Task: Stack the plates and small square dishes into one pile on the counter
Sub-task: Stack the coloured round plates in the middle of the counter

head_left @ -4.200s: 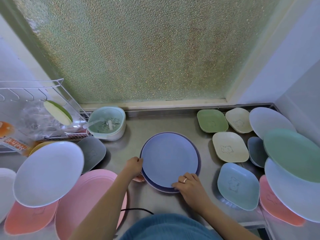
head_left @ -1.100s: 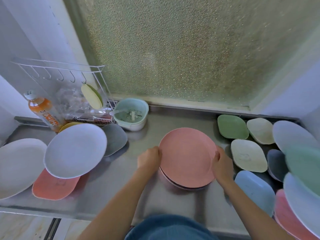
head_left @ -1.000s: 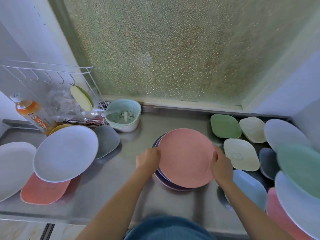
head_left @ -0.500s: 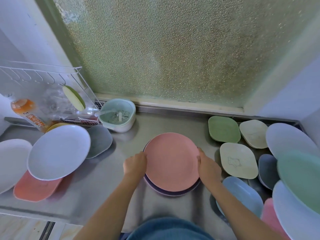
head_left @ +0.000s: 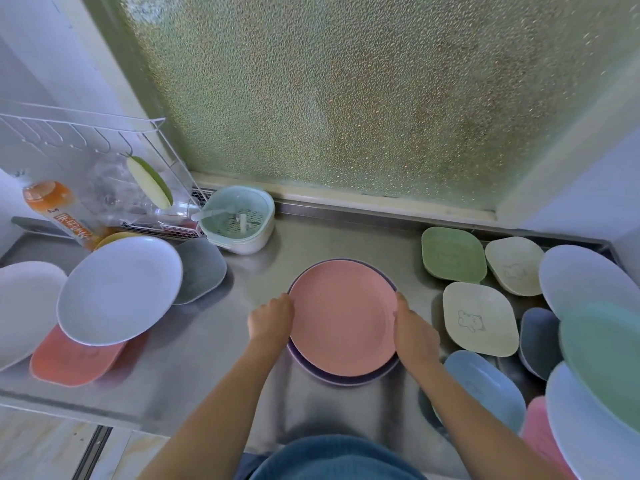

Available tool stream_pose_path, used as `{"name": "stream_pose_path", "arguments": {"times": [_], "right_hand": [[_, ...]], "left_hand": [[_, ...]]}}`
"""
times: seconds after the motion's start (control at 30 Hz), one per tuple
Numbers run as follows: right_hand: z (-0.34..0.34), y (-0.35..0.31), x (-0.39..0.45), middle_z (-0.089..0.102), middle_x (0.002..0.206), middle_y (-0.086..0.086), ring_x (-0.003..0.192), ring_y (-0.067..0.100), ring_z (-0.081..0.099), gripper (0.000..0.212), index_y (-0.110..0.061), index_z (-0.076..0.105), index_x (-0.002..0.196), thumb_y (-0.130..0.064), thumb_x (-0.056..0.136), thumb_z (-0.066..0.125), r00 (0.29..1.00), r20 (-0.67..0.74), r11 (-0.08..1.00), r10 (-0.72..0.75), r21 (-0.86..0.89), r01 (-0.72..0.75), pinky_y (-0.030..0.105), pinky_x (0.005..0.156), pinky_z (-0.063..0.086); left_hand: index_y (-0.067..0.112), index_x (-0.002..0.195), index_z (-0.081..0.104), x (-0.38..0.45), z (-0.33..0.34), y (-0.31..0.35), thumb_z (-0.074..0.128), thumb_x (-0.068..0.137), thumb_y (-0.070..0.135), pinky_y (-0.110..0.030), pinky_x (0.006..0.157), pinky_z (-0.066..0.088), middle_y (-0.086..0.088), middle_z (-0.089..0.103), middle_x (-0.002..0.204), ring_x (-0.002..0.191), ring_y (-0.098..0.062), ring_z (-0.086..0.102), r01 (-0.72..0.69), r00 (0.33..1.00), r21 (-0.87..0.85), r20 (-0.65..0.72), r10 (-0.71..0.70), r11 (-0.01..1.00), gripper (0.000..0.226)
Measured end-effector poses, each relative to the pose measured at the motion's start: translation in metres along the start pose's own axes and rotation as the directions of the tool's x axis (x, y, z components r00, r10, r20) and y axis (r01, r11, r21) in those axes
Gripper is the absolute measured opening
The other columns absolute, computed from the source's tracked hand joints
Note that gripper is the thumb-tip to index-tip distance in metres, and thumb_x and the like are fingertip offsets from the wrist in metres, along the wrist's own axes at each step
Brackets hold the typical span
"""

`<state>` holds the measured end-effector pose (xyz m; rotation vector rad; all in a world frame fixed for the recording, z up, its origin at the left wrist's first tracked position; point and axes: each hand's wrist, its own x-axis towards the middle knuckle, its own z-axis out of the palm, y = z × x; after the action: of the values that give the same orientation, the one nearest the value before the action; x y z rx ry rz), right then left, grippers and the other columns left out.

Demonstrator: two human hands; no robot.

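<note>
A pink round plate (head_left: 341, 317) lies on top of purple plates (head_left: 346, 378) in the middle of the steel counter (head_left: 214, 344). My left hand (head_left: 272, 320) grips its left rim and my right hand (head_left: 414, 336) grips its right rim. To the right lie small square dishes: green (head_left: 452, 253), two cream (head_left: 479, 318) (head_left: 514, 265), dark grey (head_left: 538, 341) and blue (head_left: 485, 388). Round plates, pale blue (head_left: 585, 278) and green (head_left: 602, 358), overlap at the far right. On the left sit a white round plate (head_left: 117, 289), a grey dish (head_left: 201, 270) and an orange dish (head_left: 74, 362).
A mint strainer basket (head_left: 239, 218) stands at the back by a wire rack (head_left: 104, 168) and an orange bottle (head_left: 60, 216). Frosted glass (head_left: 346, 98) runs along the back. The counter's front edge drops off at the lower left.
Earlier the top of the pile was a purple plate. A pink plate has since been brought onto it with both hands and now rests lower, more centred on the purple plates.
</note>
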<state>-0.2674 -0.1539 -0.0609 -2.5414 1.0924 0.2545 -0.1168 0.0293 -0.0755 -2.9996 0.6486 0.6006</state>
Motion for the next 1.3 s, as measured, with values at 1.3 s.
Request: {"name": "stream_pose_path", "arguments": {"times": [1.3], "right_hand": [[0.162,-0.522,-0.115,0.057,0.124,0.005,0.107,0.03,0.055,0.038,-0.021,0.043,0.129,-0.013,0.093,0.037,0.408,0.34,0.482,-0.847,0.171,0.859,0.039,0.084,0.046]], "left_hand": [[-0.006,0.134,0.021,-0.053,-0.037,-0.466,0.049,0.087,0.007,-0.042,0.09,0.042,-0.03,0.043,0.13,0.114,-0.044,0.05,0.577,0.551,-0.796,0.214,-0.807,0.182,0.056]]}}
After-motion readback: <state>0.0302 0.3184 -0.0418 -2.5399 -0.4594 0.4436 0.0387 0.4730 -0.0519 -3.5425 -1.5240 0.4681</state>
